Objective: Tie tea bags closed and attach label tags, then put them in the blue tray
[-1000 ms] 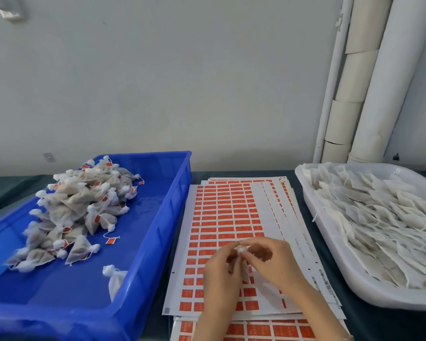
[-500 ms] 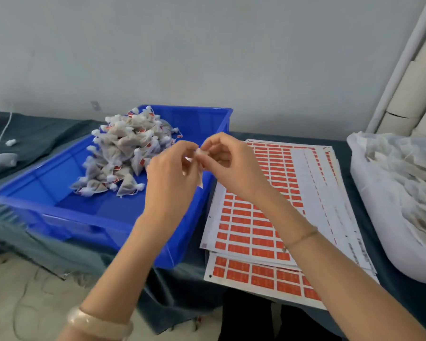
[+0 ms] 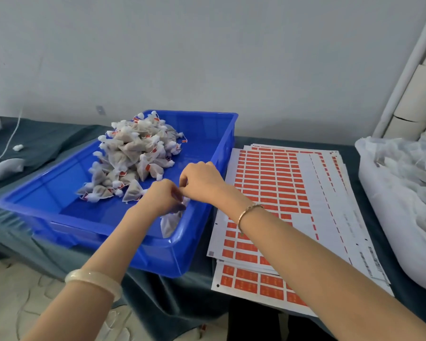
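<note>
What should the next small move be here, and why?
Probably open both grips and drop the white mesh tea bag: the left hand and right hand pinch it directly over the blue plastic tray, near the pile of tied bags.

No legible text anywhere.
Orange label tags (image 3: 268, 178) on white sheets (image 3: 330, 193), centre right of frame: faint print, too small to read.
Dark printed strip (image 3: 373, 257) on sheet margin, lower right: blurred, unreadable.
Red tags on tea bags (image 3: 133, 148) in blue tray (image 3: 207, 126), left of centre: no characters discernible.

left hand (image 3: 164, 195) + right hand (image 3: 202, 182) + tea bag (image 3: 186, 201) | label sheets (image 3: 280, 180) → blue tray (image 3: 228, 134)
</note>
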Available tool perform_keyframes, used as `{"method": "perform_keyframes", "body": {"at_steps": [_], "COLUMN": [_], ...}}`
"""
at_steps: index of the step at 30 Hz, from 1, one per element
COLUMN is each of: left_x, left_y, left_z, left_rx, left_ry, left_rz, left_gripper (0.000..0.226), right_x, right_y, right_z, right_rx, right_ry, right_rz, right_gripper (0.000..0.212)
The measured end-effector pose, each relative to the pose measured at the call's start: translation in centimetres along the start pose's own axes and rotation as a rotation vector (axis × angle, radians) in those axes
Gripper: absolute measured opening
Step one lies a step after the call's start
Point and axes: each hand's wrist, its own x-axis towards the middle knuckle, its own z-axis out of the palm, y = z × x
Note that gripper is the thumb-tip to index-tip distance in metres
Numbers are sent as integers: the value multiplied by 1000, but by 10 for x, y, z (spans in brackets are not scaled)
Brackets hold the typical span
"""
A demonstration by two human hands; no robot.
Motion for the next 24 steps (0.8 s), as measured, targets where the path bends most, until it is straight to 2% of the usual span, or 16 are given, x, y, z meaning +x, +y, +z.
{"method": "perform_keyframes", "body": {"at_steps": [3,5,6,10,13,15,19,22,24], "left_x": [0,-1,-1,-9,-32,-49,-69,-73,-75], "left_y": [2,4,4,14,46,75,140,193,228], "left_z": [2,1,0,0,1,5,27,56,79], "left_rx": [62,57,65,-27,-219,-316,-449,-456,-461], "left_ry": [-91,-39,2,320,558,606,436,258,172], "left_rz": [-18,-25,-19,73,231,368,557,674,779], "left_gripper": [24,13,3,21,26,23,19,17,20], "right_x": [1,-3,-8,-45,-85,-116,-191,-247,-279], "right_y": [1,3,5,17,35,53,98,136,164], "right_z": [1,0,0,-6,-23,-40,-81,-104,-113], "right_rx": [23,98,172,476,528,511,424,249,104], "right_ry": [-21,12,52,326,547,575,518,576,604], "right_rz": [1,-20,-32,-64,4,120,305,485,652], "right_gripper": [20,22,21,13,12,14,15,16,25]}}
